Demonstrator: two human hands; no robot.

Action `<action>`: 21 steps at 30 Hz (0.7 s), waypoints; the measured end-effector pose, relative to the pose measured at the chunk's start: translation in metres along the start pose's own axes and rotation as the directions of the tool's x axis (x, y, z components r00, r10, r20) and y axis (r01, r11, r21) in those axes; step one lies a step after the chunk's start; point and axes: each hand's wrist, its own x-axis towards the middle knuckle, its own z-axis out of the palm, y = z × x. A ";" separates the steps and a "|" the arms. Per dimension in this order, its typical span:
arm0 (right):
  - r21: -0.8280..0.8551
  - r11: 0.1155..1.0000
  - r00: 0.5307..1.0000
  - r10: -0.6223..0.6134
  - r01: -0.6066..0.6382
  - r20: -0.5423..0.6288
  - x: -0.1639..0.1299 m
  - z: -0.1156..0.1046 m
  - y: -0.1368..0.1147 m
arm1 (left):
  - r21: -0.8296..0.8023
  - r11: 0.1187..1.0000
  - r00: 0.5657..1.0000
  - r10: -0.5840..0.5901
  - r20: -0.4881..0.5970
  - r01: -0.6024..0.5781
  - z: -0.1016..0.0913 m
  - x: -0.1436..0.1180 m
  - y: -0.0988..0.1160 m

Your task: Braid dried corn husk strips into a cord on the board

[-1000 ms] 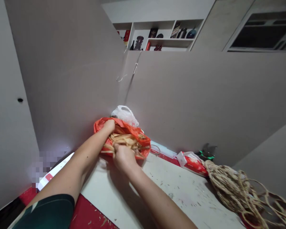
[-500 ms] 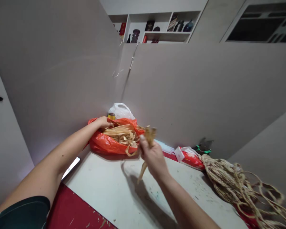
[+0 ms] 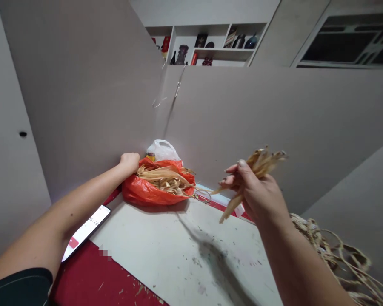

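Note:
My right hand is closed on a small bundle of dried corn husks, raised over the white board. The husks' cut ends fan out above the thumb, and thin strips hang below the fingers. At the left rim of a red plastic bag, my left hand is curled closed, with its fingertips hidden; it appears to grip the rim. More dried husks fill the bag's open top.
A white plastic bag stands behind the red one. The lit phone lies beside my left forearm. Coiled pale rope is heaped at the right. Scraps dot the board and the red surface.
My right hand has moved right and away from the red bag with the husks. My left hand has drawn back from among the husks to the bag's left rim.

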 end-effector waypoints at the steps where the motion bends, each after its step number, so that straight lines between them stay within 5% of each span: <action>1: -0.007 1.000 1.000 0.014 -0.013 0.022 0.007 0.004 0.003 | 0.012 1.000 1.000 -0.018 0.020 0.017 0.000 -0.003 -0.001; 5: -0.273 0.962 0.993 0.061 -0.032 0.098 0.038 0.036 0.032 | 0.008 0.997 0.993 -0.081 0.080 0.080 0.001 -0.012 -0.002; 7: -0.520 0.854 0.988 0.067 0.015 0.138 0.052 0.055 0.052 | -0.031 0.994 0.990 -0.103 0.097 0.107 0.001 -0.015 -0.006; 10: -0.595 0.803 0.986 0.098 0.002 0.137 0.067 0.076 0.079 | -0.152 0.978 0.987 -0.128 0.099 0.142 -0.005 -0.015 -0.015; 14: -0.566 0.822 0.984 0.144 -0.058 0.108 0.090 0.081 0.090 | -0.440 0.883 0.987 -0.149 0.065 0.163 -0.029 -0.002 -0.017; 21: -0.234 0.968 0.996 0.091 -0.087 0.006 0.134 0.070 0.056 | -0.887 0.460 0.967 -0.237 -0.093 0.027 -0.092 0.046 0.029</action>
